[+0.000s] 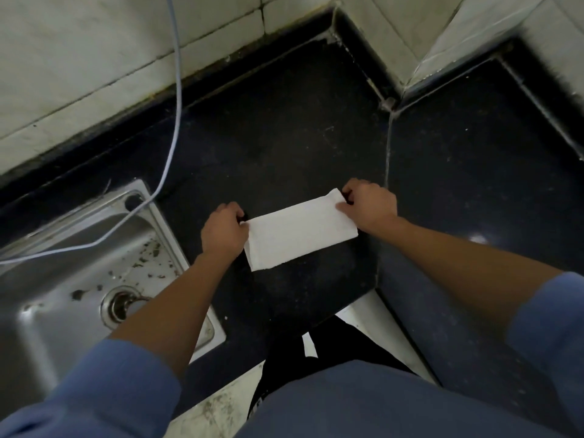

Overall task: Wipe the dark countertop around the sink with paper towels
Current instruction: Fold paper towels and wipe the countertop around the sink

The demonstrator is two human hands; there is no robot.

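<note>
One paper towel [301, 232], white, folded to a long rectangle, held flat over the dark countertop [284, 137] to the right of the sink [79, 248]. Cannot tell whether it touches the surface or hangs just above it. No print, brand or writing legible on it or anywhere else in view.

Left hand [222, 229] grips the towel's left short edge; fingers curled and pinched on the paper, knuckles up. Right hand [368, 205] grips the right short edge the same way, fingertips closed on the far corner. The towel spans between the two hands, slightly slanted, right end farther from the body.

Two bare forearms, two blue sleeves [110, 384]. One stainless sink, basin flecked with dark debris, one drain [120, 306] partly hidden behind the left forearm. One pale cable [177, 90] drops along the tiled wall [79, 58] and trails across the sink. Countertop bends at a corner; pale seam line [388, 147] runs just beside the right hand. Light floor [218, 406] below the counter edge.
</note>
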